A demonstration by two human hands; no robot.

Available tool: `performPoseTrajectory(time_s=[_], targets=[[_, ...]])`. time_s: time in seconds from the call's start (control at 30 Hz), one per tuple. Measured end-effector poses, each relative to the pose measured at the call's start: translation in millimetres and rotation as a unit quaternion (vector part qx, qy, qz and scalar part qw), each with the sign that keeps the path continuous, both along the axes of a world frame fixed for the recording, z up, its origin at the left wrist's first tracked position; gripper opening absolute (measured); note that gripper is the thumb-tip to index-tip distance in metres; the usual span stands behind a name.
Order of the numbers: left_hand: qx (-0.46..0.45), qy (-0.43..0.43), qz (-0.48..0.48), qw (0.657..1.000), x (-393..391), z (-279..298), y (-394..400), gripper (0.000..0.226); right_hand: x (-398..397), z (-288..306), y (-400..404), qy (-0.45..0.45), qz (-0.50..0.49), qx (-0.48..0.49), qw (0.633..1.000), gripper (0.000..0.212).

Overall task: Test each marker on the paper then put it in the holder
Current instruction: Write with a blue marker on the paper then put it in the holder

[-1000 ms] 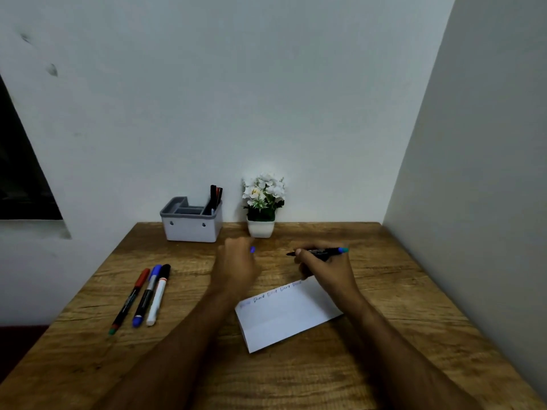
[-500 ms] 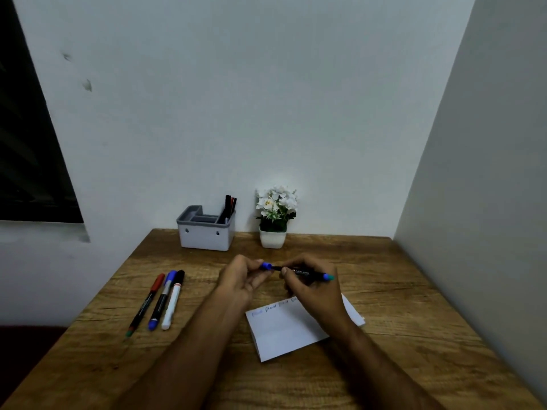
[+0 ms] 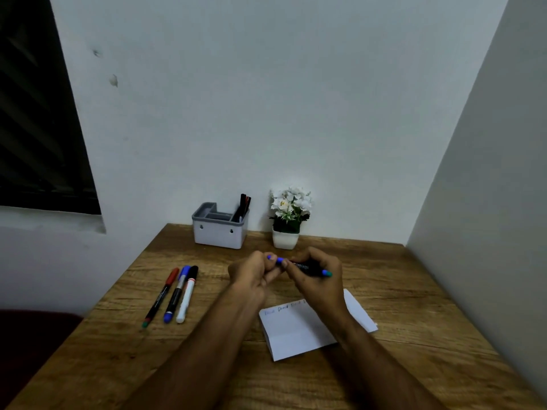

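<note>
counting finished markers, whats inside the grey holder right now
Dark markers stand leaning in the right compartment of the holder; there look to be two or three. Their lower ends are hidden by its wall. The other compartments look empty, though their floors are not fully visible.

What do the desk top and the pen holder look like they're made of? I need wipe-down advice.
Desk top: looks like wood or a wood-print laminate, brown with a visible grain and a dull sheen; which of the two cannot be told. Pen holder: probably matte plastic, with smooth pale walls, a grey rim and moulded compartments.
</note>
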State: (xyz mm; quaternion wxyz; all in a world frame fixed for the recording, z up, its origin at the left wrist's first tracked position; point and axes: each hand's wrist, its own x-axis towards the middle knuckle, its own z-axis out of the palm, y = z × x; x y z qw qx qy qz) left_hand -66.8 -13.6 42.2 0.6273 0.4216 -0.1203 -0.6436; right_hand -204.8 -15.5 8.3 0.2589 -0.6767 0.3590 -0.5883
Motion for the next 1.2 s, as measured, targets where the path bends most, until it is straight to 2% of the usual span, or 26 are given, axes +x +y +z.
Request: performPoseTrajectory(time_s=[0.17,0.27,0.33,0.43,0.53,0.63,0.77,0.87,1.07,1.2], targets=[[-0.004,0.001,0.068,0.998,17.2,10.2,-11.2,0.028,23.7,12.5,-16.7,-0.020,0.043,0.012,0.999,0.012],[-0.017,-0.032,0.087,0.996,31.0,14.7,-14.5,0.031,43.9,15.1,-27.1,-0.002,0.076,0.020,0.997,0.011],[-0.039,-0.067,0.147,0.986,43.3,18.1,-19.8,0.033,56.2,13.8,-35.6,0.009,0.082,0.060,0.995,0.019],[-0.118,-0.111,0.231,0.959,67.6,28.8,-30.5,0.036,68.6,10.1,-46.9,0.025,0.081,0.120,0.989,0.024],[-0.184,-0.254,0.282,0.907,93.0,43.2,-46.1,0.034,78.7,5.0,-58.1,0.086,0.030,0.144,0.985,0.023],[-0.225,-0.356,0.289,0.860,106.6,56.1,-65.6,0.033,88.2,1.7,-70.4,0.145,-0.005,0.127,0.981,0.027],[-0.249,-0.447,0.299,0.806,108.0,64.9,-93.3,0.034,96.7,0.5,-81.6,0.156,0.001,0.117,0.981,0.014],[-0.249,-0.502,0.282,0.779,108.2,62.5,-114.0,0.035,97.7,-2.0,-88.5,0.164,0.000,0.103,0.981,0.016],[-0.197,-0.581,0.228,0.756,103.6,36.1,-132.8,0.035,93.7,-6.0,-98.8,0.188,-0.013,0.098,0.977,0.036],[-0.187,-0.604,0.185,0.752,100.7,16.3,-134.7,0.035,92.9,-8.8,-101.3,0.184,-0.007,0.112,0.976,0.026]])
